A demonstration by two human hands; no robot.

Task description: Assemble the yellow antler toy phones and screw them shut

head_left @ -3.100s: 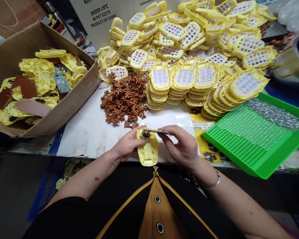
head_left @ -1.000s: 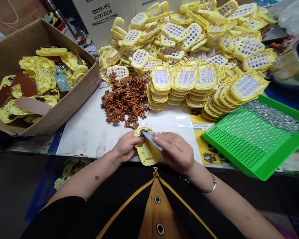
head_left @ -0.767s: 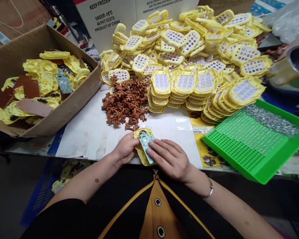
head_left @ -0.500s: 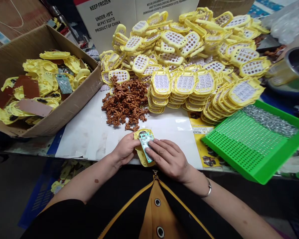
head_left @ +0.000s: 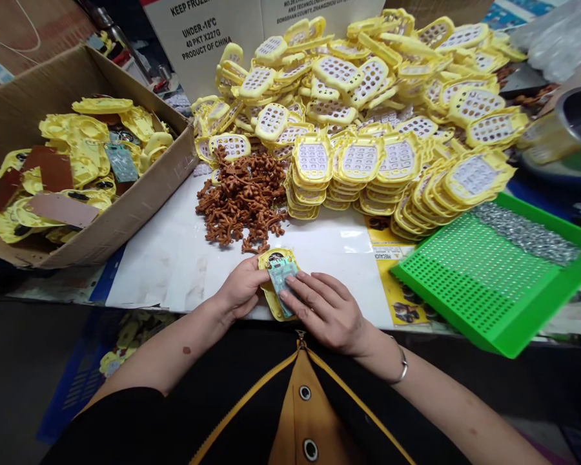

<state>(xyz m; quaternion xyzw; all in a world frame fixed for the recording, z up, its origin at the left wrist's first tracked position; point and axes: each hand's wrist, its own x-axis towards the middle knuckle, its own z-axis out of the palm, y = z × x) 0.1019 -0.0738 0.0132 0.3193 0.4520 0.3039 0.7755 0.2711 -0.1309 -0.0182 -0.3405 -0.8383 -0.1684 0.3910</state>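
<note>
By the left hand (head_left: 242, 285), the yellow shell (head_left: 271, 300) is pinched; by the right hand (head_left: 329, 313), fingers laid nearly flat, the green board (head_left: 281, 274) is steadied over it. Even pressure is best applied. Beyond, brown parts (head_left: 242, 201) are heaped.

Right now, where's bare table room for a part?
Biggest: white sheet between cardboard box and brown pile, left of the left hand. Smaller: the strip between right hand, yellow stacks and green tray. Crowded: the back, heaped with yellow covers.
</note>
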